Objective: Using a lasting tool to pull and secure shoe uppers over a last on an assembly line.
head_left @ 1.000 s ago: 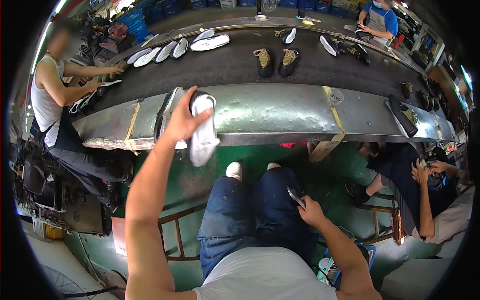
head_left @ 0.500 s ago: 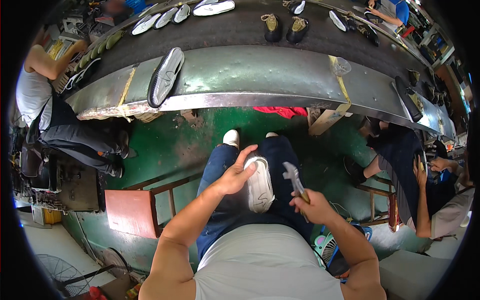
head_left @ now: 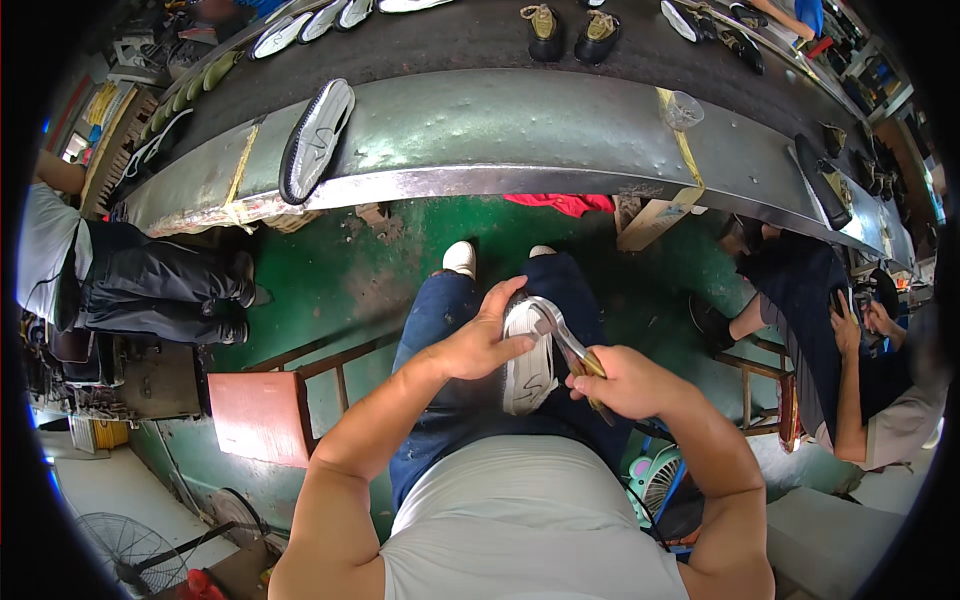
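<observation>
A shoe upper with a pale, ribbed-edged underside (head_left: 527,385) rests bottom up across my thighs, a dark curved line drawn on it. My left hand (head_left: 487,335) is wrapped round its far end, thumb lying over the edge. In my right hand (head_left: 628,383) are lasting pincers (head_left: 566,340), with a silvery curved head and yellowish handles. Their head lies at the far end of the shoe, close to my left thumb. Whether the jaws bite on the material is too small to tell.
Before me runs a metal-edged workbench (head_left: 480,120). On its rim lie a black-edged shoe (head_left: 318,140) and a clear cup (head_left: 683,111); dark shoes (head_left: 597,37) stand farther back. A reddish stool (head_left: 260,418) is at left, a small fan (head_left: 657,482) at right. Co-workers sit either side.
My right hand has brought the pincers leftward onto the far end of the shoe, from beside it. The left hand keeps its hold. The co-worker at left has leaned back.
</observation>
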`<action>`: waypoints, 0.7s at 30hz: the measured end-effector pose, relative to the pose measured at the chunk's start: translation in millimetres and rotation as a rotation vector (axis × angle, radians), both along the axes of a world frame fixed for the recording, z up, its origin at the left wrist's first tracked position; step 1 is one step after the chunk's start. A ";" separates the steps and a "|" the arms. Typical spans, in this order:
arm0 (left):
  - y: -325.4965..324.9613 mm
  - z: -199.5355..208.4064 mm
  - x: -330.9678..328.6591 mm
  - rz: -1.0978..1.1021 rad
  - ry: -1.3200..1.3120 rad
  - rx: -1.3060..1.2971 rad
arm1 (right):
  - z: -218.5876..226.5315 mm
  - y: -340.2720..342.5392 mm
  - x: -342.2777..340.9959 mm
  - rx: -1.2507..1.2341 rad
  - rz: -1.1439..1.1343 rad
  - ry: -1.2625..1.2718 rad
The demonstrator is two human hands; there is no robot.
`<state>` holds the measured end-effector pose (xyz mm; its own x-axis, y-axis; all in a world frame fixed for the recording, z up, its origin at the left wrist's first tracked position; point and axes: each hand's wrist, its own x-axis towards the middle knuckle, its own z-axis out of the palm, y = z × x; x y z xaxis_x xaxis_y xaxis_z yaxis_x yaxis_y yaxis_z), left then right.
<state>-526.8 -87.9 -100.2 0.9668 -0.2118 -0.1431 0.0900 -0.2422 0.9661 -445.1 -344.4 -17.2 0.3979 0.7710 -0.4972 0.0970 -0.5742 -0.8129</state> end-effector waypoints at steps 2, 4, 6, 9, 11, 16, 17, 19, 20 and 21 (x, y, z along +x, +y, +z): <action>0.6 3.0 5.0 -0.018 0.109 -0.017 | -4.4 3.2 5.7 -0.017 -0.140 0.338; 5.4 -2.9 7.5 -0.012 0.134 -0.105 | -21.5 6.7 6.8 -0.033 -0.122 0.313; 11.4 -8.7 9.8 -0.001 0.159 -0.192 | -53.0 6.6 -0.9 0.017 -0.100 -0.048; 24.5 -23.1 16.5 0.051 0.121 -0.287 | -102.7 24.0 -16.5 0.151 -0.168 -0.394; 37.0 -30.5 19.2 0.069 0.262 -0.490 | -124.6 34.6 -19.2 0.211 -0.255 -0.550; 28.3 -35.5 19.1 0.273 0.421 -0.684 | -129.3 43.7 -17.2 0.214 -0.264 -0.578; 20.0 -45.3 18.0 0.308 0.286 -0.621 | -129.4 44.6 -16.3 0.226 -0.279 -0.575; 2.8 -53.2 15.9 0.415 0.247 -0.529 | -119.1 43.0 -10.8 0.195 -0.240 -0.547; -3.4 -57.0 15.8 0.518 0.208 -0.432 | -113.4 42.5 -6.7 0.166 -0.203 -0.520; -6.0 -64.4 17.1 0.555 0.228 -0.358 | -110.8 40.7 -3.3 0.144 -0.149 -0.575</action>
<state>-509.7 -94.0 -164.5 0.8996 0.2329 -0.3694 0.3186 0.2285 0.9200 -448.4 -303.7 -128.0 0.6803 0.7300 -0.0654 0.4707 -0.5036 -0.7245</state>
